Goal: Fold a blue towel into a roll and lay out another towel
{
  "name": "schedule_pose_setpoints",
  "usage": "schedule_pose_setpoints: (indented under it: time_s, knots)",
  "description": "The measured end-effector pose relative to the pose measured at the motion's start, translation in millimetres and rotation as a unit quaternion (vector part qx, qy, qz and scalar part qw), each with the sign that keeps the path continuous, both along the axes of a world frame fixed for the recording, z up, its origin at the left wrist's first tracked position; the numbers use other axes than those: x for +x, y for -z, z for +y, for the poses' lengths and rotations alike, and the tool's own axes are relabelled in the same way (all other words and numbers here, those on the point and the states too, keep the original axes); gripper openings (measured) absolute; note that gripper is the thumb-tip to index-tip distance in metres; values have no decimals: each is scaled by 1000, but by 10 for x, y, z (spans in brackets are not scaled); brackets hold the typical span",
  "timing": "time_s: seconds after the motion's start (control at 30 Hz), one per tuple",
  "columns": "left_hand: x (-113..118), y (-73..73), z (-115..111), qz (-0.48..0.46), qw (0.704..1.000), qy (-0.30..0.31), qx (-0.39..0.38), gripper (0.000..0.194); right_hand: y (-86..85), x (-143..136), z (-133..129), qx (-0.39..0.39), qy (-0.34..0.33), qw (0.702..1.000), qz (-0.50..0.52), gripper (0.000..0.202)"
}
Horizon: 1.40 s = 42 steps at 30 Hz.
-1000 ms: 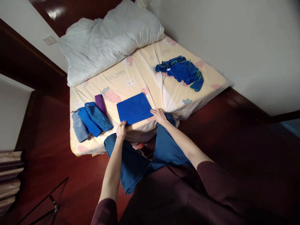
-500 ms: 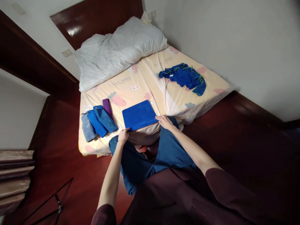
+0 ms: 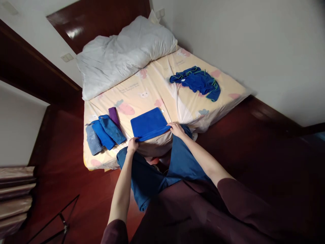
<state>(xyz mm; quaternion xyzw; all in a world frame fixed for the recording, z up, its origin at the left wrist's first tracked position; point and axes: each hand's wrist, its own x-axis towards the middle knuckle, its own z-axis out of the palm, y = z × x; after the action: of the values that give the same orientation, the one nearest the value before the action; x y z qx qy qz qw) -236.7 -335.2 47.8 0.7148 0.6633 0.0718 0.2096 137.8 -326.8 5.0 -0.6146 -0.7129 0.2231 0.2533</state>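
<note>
A blue towel, folded into a flat rectangle with a small white tag at its far right corner, lies near the bed's front edge. My left hand grips its near left corner, fingers closed on the cloth. At the near right corner my right hand pinches the same edge. Between the hands the near edge is lifted and turned over in a narrow strip. Left of it lie rolled cloths: a grey-blue roll, a bright blue roll, a darker blue roll and a purple roll.
The bed has a pale sheet with carrot and rabbit prints. A crumpled blue cloth with green edging lies at the right. A white quilt is heaped by the headboard. A black metal stand is on the floor at lower left.
The towel's near edge, flatter before, is now lifted and turned over in a strip between my hands. Both hands keep their hold. The whole view has shifted slightly.
</note>
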Motion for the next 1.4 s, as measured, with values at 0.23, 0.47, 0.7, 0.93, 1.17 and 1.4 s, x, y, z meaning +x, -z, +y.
schedule_pose_setpoints:
  time_s: [0.23,0.47,0.7,0.93,1.17,1.4]
  knots:
    - [31,-64,-10,-42,996,-75,20,42,40,12,37,-18,81,994,70,32]
    - [78,-90,-12,-86,989,-122,18,39,102,29,78,-9,108,991,80,37]
    - [66,-48,5,-110,984,-136,22,38,116,26,94,-20,109,991,77,36]
    - [51,75,-42,-109,981,-93,129,38,45,7,13,87,106,988,66,31]
    - [36,193,-145,-76,972,77,209,35,-81,-16,-103,185,-7,982,32,30]
    - [50,330,-112,-24,984,99,148,59,-41,-21,-68,112,-61,992,-18,43]
